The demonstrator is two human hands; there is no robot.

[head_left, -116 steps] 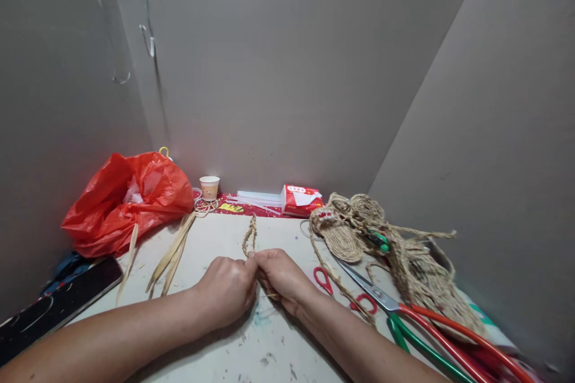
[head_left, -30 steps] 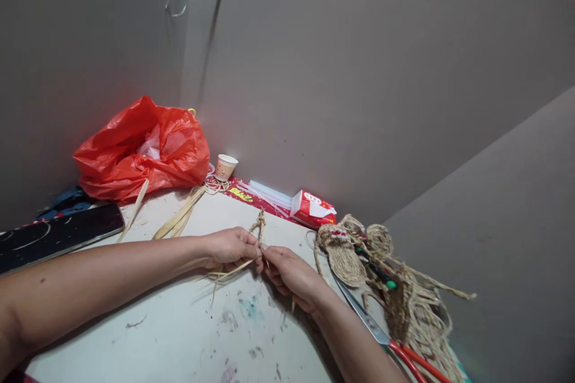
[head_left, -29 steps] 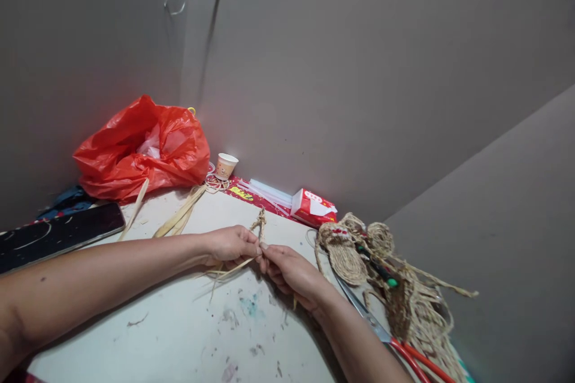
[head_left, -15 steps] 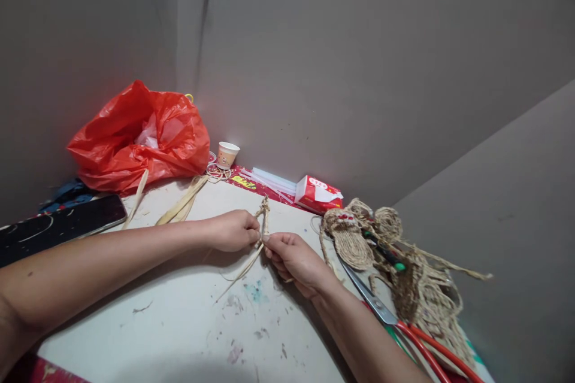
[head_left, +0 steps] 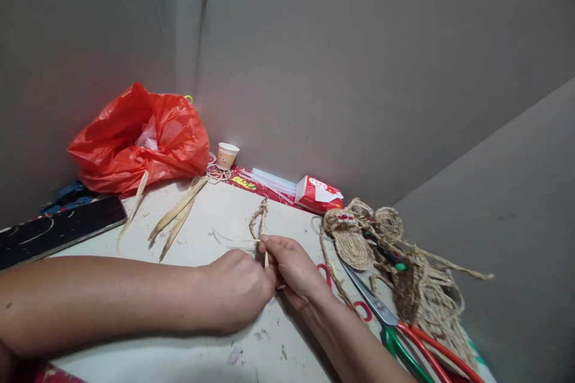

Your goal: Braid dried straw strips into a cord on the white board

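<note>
A thin braided straw cord (head_left: 259, 221) lies on the white work board (head_left: 215, 227), running away from me toward the back wall. My right hand (head_left: 294, 266) pinches its near end between thumb and fingers. My left hand (head_left: 236, 290) is closed in a fist right beside it, touching the right hand's fingers and gripping loose straw strands at the cord's end; most of the strands are hidden under the fist.
A red plastic bag (head_left: 139, 137), loose straw strips (head_left: 177, 215) and a small paper cup (head_left: 227, 155) sit at the back left. A black phone (head_left: 58, 230) lies at left. Woven straw sandals (head_left: 381, 245), scissors (head_left: 372, 302) and a red tissue pack (head_left: 317, 191) crowd the right.
My left hand has pulled back toward me and down, closing over the loose strands. The right hand keeps its pinch on the cord. The camera tilted slightly.
</note>
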